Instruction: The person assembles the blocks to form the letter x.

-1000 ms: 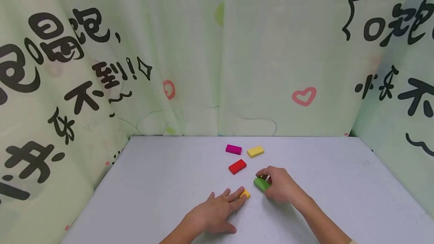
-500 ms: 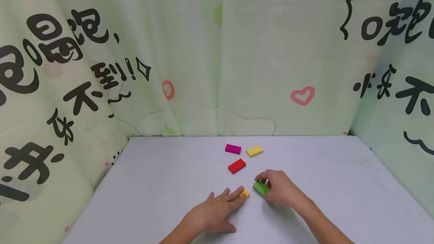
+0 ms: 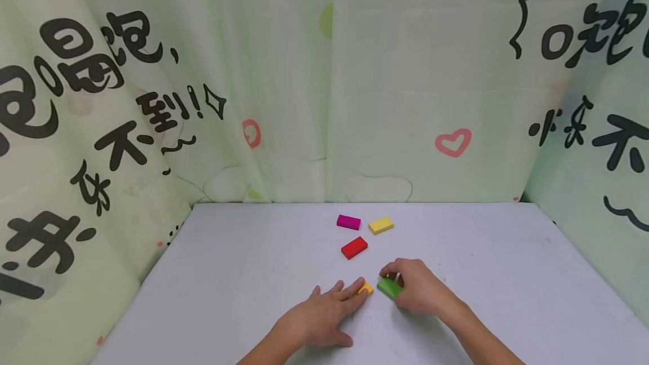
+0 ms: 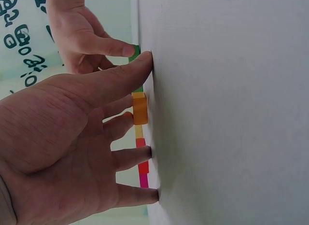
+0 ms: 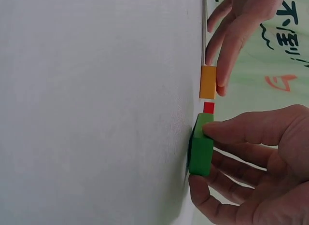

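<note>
Near the front middle of the white table, my left hand (image 3: 328, 317) lies with fingers spread and straight. Two of its fingertips rest on the orange block (image 4: 140, 109), partly covering it in the head view. To the right, my right hand (image 3: 422, 287) grips the long green block (image 3: 388, 288) by its two ends. In the right wrist view the thumb presses on one end of the green block, with the little-finger side curled under the other. A narrow gap separates the green block from the orange one in the head view.
Farther back on the table (image 3: 243, 269) lie a red block (image 3: 354, 248), a magenta block (image 3: 349, 222) and a yellow block (image 3: 381, 225). A pale green printed curtain (image 3: 385, 100) hangs behind the back edge and on both sides.
My right hand has brought the green block a little toward me and slightly left, level with the orange block. My left hand and the other blocks have stayed in place.
</note>
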`<state>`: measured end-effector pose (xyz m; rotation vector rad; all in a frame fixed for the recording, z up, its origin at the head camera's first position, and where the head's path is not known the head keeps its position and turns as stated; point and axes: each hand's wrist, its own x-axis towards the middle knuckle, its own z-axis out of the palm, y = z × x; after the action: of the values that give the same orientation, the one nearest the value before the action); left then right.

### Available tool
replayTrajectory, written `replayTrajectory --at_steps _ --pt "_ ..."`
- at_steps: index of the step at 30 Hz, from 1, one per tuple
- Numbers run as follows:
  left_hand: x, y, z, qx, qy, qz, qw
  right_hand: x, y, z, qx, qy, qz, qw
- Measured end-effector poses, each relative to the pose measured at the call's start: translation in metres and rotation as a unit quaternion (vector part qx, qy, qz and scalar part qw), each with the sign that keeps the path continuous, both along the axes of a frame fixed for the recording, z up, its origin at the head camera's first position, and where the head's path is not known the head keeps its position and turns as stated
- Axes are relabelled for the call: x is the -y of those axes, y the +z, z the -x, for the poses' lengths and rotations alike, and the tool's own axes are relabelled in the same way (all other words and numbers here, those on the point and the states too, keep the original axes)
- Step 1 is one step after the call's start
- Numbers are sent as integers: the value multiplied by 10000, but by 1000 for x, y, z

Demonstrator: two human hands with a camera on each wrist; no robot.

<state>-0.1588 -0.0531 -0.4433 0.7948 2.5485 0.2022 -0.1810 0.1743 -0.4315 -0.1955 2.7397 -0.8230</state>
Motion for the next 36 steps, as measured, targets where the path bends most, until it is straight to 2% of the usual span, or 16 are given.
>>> replayTrajectory --at_steps 18,23,36 --pt "1 2 -1 -32 -7 -33 10000 1 -1 -3 -1 90 -52 9999" --pt "1 2 -1 35 35 -82 10000 3 -3 -4 15 70 -1 10000" --pt "2 0 -2 -57 -32 -78 9999 8 -3 -7 -79 91 20 9999"
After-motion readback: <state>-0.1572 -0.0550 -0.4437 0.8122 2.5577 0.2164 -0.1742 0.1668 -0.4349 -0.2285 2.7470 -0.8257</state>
